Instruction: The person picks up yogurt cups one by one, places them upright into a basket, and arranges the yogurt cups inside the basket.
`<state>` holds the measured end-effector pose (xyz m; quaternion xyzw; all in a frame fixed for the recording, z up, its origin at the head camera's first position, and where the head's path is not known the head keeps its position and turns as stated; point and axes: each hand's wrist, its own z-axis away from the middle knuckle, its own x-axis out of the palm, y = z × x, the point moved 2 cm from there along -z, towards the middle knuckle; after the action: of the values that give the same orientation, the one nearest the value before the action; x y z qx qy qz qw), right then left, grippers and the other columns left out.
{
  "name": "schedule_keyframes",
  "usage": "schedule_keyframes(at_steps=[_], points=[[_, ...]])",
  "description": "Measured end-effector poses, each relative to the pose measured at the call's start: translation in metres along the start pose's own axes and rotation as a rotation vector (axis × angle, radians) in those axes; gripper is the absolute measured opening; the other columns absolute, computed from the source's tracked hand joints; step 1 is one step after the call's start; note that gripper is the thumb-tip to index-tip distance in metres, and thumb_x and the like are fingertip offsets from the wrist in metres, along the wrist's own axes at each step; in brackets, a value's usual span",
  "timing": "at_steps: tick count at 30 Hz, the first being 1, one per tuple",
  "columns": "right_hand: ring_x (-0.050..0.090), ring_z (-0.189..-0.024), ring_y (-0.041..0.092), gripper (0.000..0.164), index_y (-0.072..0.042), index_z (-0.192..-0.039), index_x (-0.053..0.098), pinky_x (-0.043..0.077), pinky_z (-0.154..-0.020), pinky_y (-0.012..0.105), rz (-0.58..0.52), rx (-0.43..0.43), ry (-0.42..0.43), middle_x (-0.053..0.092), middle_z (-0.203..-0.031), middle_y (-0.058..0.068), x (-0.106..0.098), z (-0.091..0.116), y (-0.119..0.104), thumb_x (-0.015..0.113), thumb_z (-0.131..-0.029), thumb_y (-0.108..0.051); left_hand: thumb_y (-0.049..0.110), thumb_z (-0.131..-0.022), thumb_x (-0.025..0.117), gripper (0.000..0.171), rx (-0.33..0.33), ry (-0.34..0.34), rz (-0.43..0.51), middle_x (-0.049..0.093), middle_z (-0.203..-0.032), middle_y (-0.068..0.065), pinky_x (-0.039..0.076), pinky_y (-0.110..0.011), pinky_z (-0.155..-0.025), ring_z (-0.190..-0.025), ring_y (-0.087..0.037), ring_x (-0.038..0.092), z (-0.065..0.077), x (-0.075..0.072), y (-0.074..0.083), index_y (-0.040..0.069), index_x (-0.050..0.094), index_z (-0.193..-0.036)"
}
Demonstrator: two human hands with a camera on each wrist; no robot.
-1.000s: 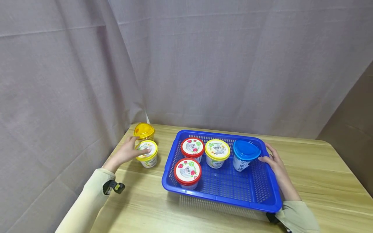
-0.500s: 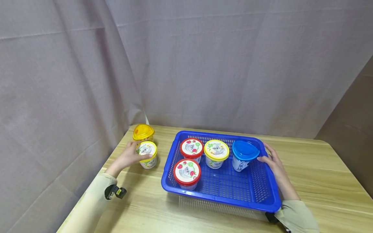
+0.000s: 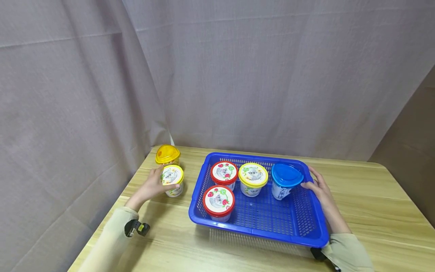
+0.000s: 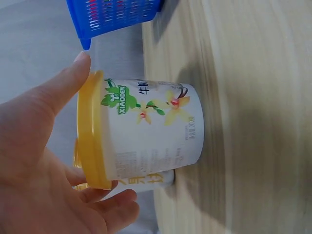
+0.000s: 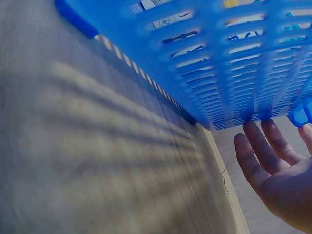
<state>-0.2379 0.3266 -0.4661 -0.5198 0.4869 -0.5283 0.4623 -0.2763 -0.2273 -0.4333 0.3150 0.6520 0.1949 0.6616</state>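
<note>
My left hand (image 3: 153, 186) spans the yellow lid of a white paper tub (image 3: 172, 174) on the table's left side. In the left wrist view, the thumb lies along one edge of the lid and the other fingers curl round the opposite edge of the tub (image 4: 151, 131), which stands on the wood. Just behind it is a cup with a domed yellow lid (image 3: 168, 153). At the right end of the blue plastic basket (image 3: 251, 231), my right hand (image 3: 323, 196) holds the rim, thumb over the inner edge. Its fingertips (image 5: 248, 126) meet the slotted outer wall.
Two red-lidded tubs, one behind (image 3: 224, 173) and one in front (image 3: 219, 200), occupy the basket's left part. Beside them are a yellow-lidded tub (image 3: 253, 175) and a blue-lidded cup (image 3: 287, 175). A grey curtain (image 3: 238, 75) hangs behind the wooden table (image 3: 374, 196).
My left hand has lowered slightly, its thumb moving from over the lid to the near edge and its fingers round the tub. My right hand and the basket stay put.
</note>
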Motion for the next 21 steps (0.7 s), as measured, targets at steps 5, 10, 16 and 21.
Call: schedule_keyframes(at_steps=[5,10,16,21], points=[[0.070,-0.085,0.010,0.063,-0.032,-0.152,0.032,0.059,-0.070,0.029,-0.012,-0.007,-0.008,0.067,-0.103,-0.021,0.000,0.000,-0.001,0.052,-0.098,-0.005,0.034,-0.077,0.088,0.111,0.011,0.030,0.047,0.038,-0.136,-0.033,0.037,-0.062,-0.106,-0.124,-0.045,0.043,-0.001,0.006,-0.006,-0.008,0.021,-0.155],[0.070,-0.086,0.011,0.064,-0.030,-0.154,0.030,0.059,-0.070,0.029,-0.007,-0.005,-0.009,0.067,-0.103,-0.021,0.000,0.000,0.001,0.052,-0.099,-0.005,0.035,-0.075,0.089,0.118,-0.029,0.045,0.091,0.032,-0.142,-0.034,0.035,-0.063,-0.108,-0.126,-0.046,0.043,0.000,0.012,-0.013,-0.006,0.015,-0.157],[0.070,-0.088,0.011,0.067,-0.028,-0.157,0.025,0.059,-0.071,0.031,0.013,0.018,-0.002,0.065,-0.104,-0.022,-0.001,0.001,0.001,0.053,-0.100,-0.007,0.036,-0.075,0.089,0.121,-0.043,0.071,0.125,0.029,-0.148,-0.035,0.031,-0.062,-0.111,-0.131,-0.046,0.040,0.001,0.015,-0.015,-0.006,0.012,-0.157],[0.069,-0.088,0.010,0.069,-0.027,-0.159,0.021,0.059,-0.072,0.032,0.018,0.033,0.002,0.064,-0.105,-0.023,-0.001,0.002,0.000,0.053,-0.100,-0.009,0.034,-0.074,0.090,0.119,-0.041,0.088,0.154,0.032,-0.146,-0.032,0.031,-0.062,-0.111,-0.131,-0.044,0.039,0.003,0.016,-0.015,-0.005,0.014,-0.157]])
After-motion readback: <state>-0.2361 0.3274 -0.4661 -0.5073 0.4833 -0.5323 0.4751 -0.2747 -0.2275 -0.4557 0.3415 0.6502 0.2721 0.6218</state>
